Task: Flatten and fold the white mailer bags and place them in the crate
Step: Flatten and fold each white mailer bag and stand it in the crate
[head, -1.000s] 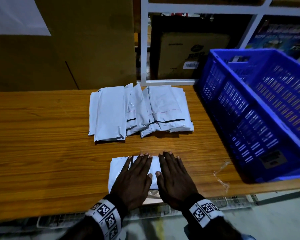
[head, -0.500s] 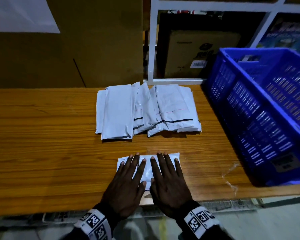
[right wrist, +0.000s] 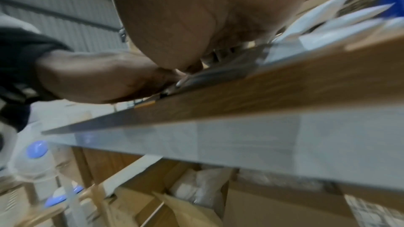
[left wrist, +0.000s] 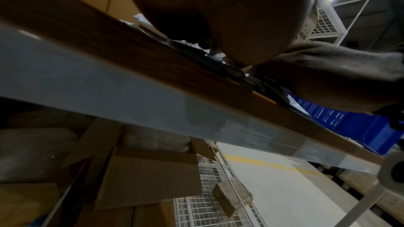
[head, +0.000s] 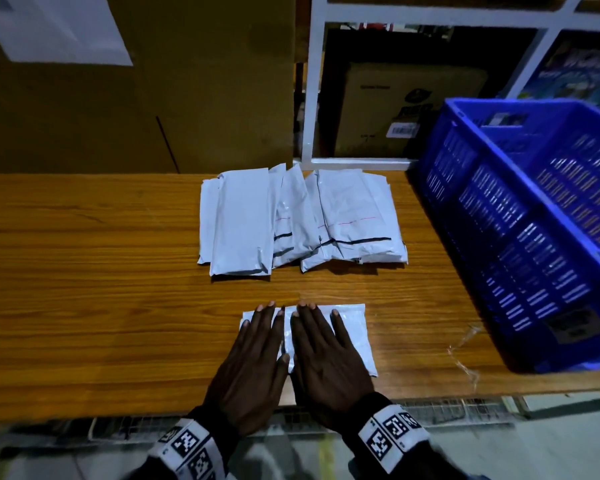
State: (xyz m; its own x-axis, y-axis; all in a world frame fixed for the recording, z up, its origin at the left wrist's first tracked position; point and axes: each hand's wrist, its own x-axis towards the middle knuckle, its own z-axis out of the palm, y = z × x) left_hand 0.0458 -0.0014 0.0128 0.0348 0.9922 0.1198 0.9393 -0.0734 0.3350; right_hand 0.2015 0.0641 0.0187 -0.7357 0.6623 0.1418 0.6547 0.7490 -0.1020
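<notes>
Both hands lie flat, side by side, on a folded white mailer bag [head: 352, 336] near the front edge of the wooden worktop [head: 84, 306]. The left hand [head: 253, 365] covers the bag's left part and the right hand [head: 329, 362] its middle, the fingers of each straight and slightly spread, pressing down rather than curled round anything; the right strip of the bag shows bare past the right hand. Toward the back edge, well apart from the hands, sits a pile of white mailer bags [head: 298, 220], overlapping one another, some with a dark band across them. A blue slatted crate [head: 520, 216] stands at the right end of the worktop, its near wall beside the pile. A scrap of clear film [head: 465, 355] lies by the front edge near the crate. Behind the worktop stand a large cardboard box [head: 136, 98] and a white shelf frame [head: 312, 98].
</notes>
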